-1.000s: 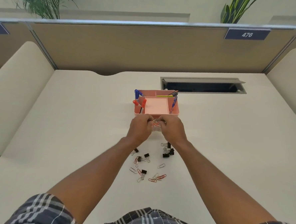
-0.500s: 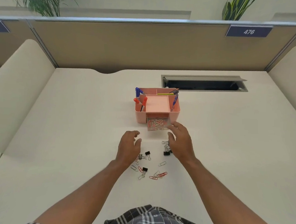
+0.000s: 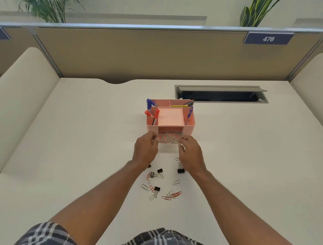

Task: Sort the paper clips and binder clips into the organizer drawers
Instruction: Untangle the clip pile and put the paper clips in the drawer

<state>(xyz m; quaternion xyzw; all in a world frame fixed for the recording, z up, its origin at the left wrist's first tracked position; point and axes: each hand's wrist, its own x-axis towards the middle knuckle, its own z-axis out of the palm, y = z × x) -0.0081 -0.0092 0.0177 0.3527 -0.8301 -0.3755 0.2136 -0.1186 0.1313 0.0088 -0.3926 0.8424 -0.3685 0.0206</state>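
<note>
Centre frame: pink plastic organizer, box-shaped with rounded corners, on a smooth off-white desk. Its clear drawer is pulled out, full of wire paper clips. Left hand and right hand grip its opposite sides. Below, loose paper clips and black binder clips lie scattered.

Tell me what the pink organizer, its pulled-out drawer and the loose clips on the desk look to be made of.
Pink organizer: likely moulded plastic, matte, with rounded corners. Drawer: apparently clear plastic, since the paper clips inside show through. Paper clips: bent wire, some silver, some red-coated. Binder clips: black bodies, probably painted metal, with wire handles.
</note>
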